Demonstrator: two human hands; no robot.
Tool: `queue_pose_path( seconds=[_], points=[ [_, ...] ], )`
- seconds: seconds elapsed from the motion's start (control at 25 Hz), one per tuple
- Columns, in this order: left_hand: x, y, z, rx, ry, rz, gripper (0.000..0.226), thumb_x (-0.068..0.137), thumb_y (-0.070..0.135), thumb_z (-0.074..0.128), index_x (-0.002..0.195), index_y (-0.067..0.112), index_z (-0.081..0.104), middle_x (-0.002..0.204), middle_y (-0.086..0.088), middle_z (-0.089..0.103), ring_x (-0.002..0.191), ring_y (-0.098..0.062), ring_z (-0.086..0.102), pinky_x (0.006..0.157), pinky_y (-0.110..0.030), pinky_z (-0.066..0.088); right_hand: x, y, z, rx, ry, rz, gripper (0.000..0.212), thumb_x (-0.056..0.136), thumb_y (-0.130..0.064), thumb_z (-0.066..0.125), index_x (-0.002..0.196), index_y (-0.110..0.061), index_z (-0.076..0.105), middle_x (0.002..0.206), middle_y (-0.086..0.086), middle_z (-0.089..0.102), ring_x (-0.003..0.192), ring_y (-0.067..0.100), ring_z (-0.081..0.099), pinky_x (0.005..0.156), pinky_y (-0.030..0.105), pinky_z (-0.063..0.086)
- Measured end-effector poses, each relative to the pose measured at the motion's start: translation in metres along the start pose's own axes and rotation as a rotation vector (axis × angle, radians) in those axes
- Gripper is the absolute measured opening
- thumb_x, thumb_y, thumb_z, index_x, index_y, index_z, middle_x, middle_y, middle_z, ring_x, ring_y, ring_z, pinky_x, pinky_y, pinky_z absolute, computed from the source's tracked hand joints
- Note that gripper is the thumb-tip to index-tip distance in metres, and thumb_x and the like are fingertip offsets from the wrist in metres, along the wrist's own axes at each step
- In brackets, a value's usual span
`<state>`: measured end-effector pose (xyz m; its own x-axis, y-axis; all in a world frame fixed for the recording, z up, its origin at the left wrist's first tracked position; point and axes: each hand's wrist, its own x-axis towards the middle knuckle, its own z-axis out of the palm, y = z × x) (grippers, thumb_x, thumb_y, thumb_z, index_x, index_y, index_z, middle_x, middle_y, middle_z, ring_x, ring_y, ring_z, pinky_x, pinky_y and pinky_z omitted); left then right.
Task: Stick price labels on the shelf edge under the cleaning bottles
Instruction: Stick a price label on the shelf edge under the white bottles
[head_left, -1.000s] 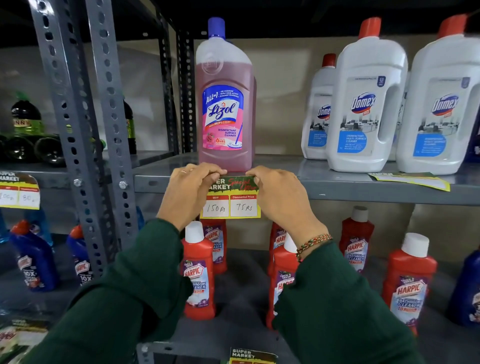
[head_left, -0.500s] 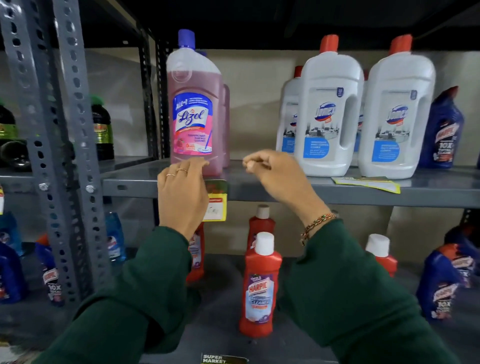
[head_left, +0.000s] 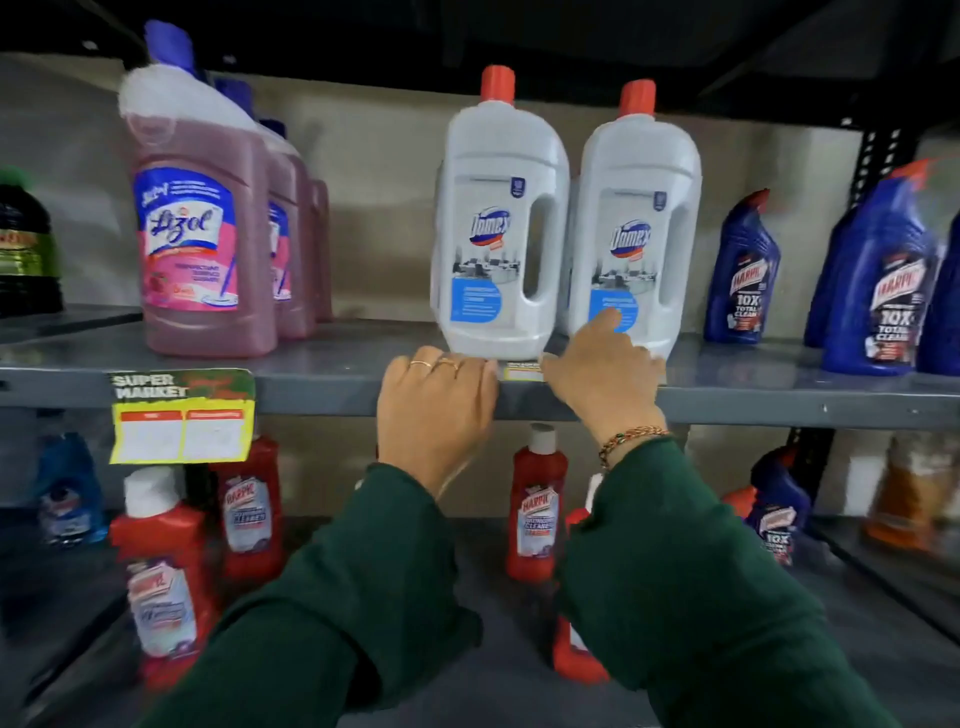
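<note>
A yellow and green price label (head_left: 182, 415) hangs stuck on the grey shelf edge (head_left: 322, 389) below the pink Lizol bottle (head_left: 200, 244). A second price label (head_left: 522, 370) lies flat on the shelf in front of two white Domex bottles (head_left: 498, 228). Only a small strip of this label shows between my hands. My left hand (head_left: 436, 410) curls over the shelf edge at the label's left end. My right hand (head_left: 602, 379) rests on its right end, fingers against the right Domex bottle (head_left: 636, 234).
Blue Harpic bottles (head_left: 743, 270) stand at the right of the same shelf, and a dark green bottle (head_left: 23, 244) at far left. Red Harpic bottles (head_left: 537, 504) and blue ones fill the lower shelf. Green sleeves cover both forearms.
Both hands left the stuck label under the Lizol bottle and moved right to the second label lying before the Domex bottles. The view shifted right as well.
</note>
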<state>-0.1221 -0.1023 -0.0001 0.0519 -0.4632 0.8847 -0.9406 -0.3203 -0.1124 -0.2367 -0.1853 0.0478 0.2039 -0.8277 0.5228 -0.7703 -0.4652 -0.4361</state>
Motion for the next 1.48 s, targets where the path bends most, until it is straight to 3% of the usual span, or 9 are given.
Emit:
queue_pose_path(
  seconds=[0.12, 0.24, 0.32, 0.4, 0.48, 0.64, 0.92, 1.04, 1.48],
  points=[
    [0.0, 0.0, 0.005, 0.07, 0.029, -0.023, 0.033, 0.092, 0.024, 0.041, 0.067, 0.011, 0.058, 0.064, -0.011, 0.068, 0.058, -0.029, 0.053, 0.055, -0.037, 0.034, -0.003, 0.008, 0.001, 0.348, 0.168, -0.136, 0.054, 0.083, -0.003, 0.05, 0.13, 0.006, 0.024, 0.122, 0.024, 0.053, 0.11, 0.041, 0.053, 0.085, 0.038, 0.044],
    [0.001, 0.007, -0.001, 0.029, 0.024, -0.085, 0.039, 0.093, 0.028, 0.034, 0.073, 0.009, 0.061, 0.065, -0.014, 0.068, 0.06, -0.031, 0.054, 0.057, -0.038, 0.036, -0.008, 0.022, -0.01, 0.776, 0.131, -0.136, 0.043, 0.083, -0.009, 0.061, 0.12, -0.009, 0.039, 0.085, 0.0, 0.061, 0.086, 0.019, 0.061, 0.062, 0.016, 0.039],
    [0.006, 0.012, -0.01, -0.203, 0.043, -0.209, 0.035, 0.095, 0.029, 0.03, 0.101, 0.01, 0.059, 0.082, -0.017, 0.07, 0.073, -0.033, 0.058, 0.066, -0.04, 0.038, -0.01, 0.032, -0.019, 0.886, -0.009, -0.208, 0.045, 0.081, -0.016, 0.067, 0.121, -0.019, 0.049, 0.083, -0.004, 0.059, 0.08, 0.008, 0.059, 0.067, 0.012, 0.046],
    [0.017, 0.018, -0.024, -0.565, -0.014, -0.309, 0.033, 0.096, 0.026, 0.037, 0.128, 0.02, 0.043, 0.117, -0.012, 0.062, 0.103, -0.029, 0.055, 0.086, -0.042, 0.041, -0.011, 0.04, -0.021, 0.833, -0.09, -0.312, 0.032, 0.081, -0.015, 0.067, 0.112, -0.02, 0.061, 0.096, 0.001, 0.063, 0.089, 0.012, 0.06, 0.083, 0.027, 0.052],
    [0.027, 0.027, -0.036, -0.603, -0.12, -0.249, 0.035, 0.093, 0.021, 0.049, 0.128, 0.022, 0.047, 0.127, -0.006, 0.057, 0.114, -0.022, 0.049, 0.096, -0.034, 0.036, -0.014, 0.045, -0.021, 0.806, -0.091, -0.373, 0.022, 0.08, -0.013, 0.066, 0.101, -0.019, 0.067, 0.095, 0.0, 0.066, 0.087, 0.011, 0.059, 0.085, 0.028, 0.051],
    [0.031, 0.045, -0.042, -0.468, -0.19, -0.196, 0.016, 0.086, 0.015, 0.06, 0.098, 0.017, 0.07, 0.098, -0.005, 0.072, 0.092, -0.019, 0.06, 0.083, -0.033, 0.044, -0.015, 0.059, -0.023, 0.714, -0.062, -0.495, 0.011, 0.08, -0.014, 0.066, 0.09, -0.017, 0.066, 0.077, -0.018, 0.058, 0.075, -0.002, 0.056, 0.071, 0.005, 0.043],
    [0.009, 0.064, -0.03, -0.422, -0.19, -0.192, 0.009, 0.083, 0.021, 0.064, 0.087, 0.019, 0.071, 0.093, -0.002, 0.065, 0.09, -0.02, 0.046, 0.082, -0.042, 0.041, -0.012, 0.079, -0.027, 0.328, -0.109, -0.709, 0.016, 0.083, -0.02, 0.063, 0.085, -0.005, 0.068, 0.101, 0.005, 0.056, 0.088, 0.012, 0.049, 0.079, 0.024, 0.04],
    [0.006, 0.063, -0.023, -0.374, -0.169, -0.234, 0.009, 0.076, 0.019, 0.071, 0.08, 0.011, 0.072, 0.101, -0.002, 0.054, 0.096, -0.013, 0.035, 0.082, -0.026, 0.03, -0.013, 0.078, -0.02, 0.296, -0.095, -0.699, 0.018, 0.081, -0.02, 0.066, 0.084, -0.002, 0.07, 0.106, 0.007, 0.054, 0.087, 0.011, 0.046, 0.079, 0.026, 0.043],
    [0.019, 0.06, -0.021, -0.404, -0.151, -0.233, 0.008, 0.082, 0.017, 0.065, 0.075, 0.012, 0.066, 0.077, -0.002, 0.06, 0.077, -0.02, 0.054, 0.068, -0.031, 0.04, -0.007, 0.068, -0.021, 0.348, -0.035, -0.547, 0.021, 0.08, -0.024, 0.066, 0.072, -0.004, 0.065, 0.085, 0.012, 0.06, 0.076, 0.021, 0.054, 0.067, 0.031, 0.042]
  ],
)
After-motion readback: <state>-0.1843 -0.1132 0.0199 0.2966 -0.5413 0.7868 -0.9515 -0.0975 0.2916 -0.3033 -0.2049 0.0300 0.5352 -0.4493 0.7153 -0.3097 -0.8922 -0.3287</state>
